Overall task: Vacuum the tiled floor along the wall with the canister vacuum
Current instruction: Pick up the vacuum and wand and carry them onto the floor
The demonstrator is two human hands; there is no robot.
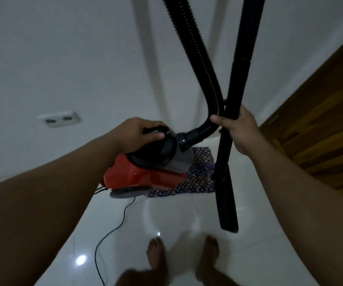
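1. Down low, the left hand (137, 134) curls its fingers round the black handle on top of the canister vacuum (143, 172), which hangs tilted above the floor with its red body and grey base toward the wall.
2. The right hand (238, 130) wraps round the black tube (236, 83), thumb pressed against its near side, holding it roughly upright.
3. The tube's flat nozzle (228, 209) points down and hangs above the white tiled floor (187, 219), just ahead of the person's bare feet (184, 256); whether it touches the tiles cannot be told.
4. A ribbed black hose (197, 58) runs from the front of the vacuum, bends up just beside the right hand and leaves the top of the view, crossing the tube near that hand.
5. A thin black power cord (112, 230) trails from the vacuum's rear down across the floor.
6. A blue checked mat (197, 176) lies on the floor beneath the vacuum, beside a wooden door (321, 124).
7. A white wall socket (60, 119) sits on the wall to the left.
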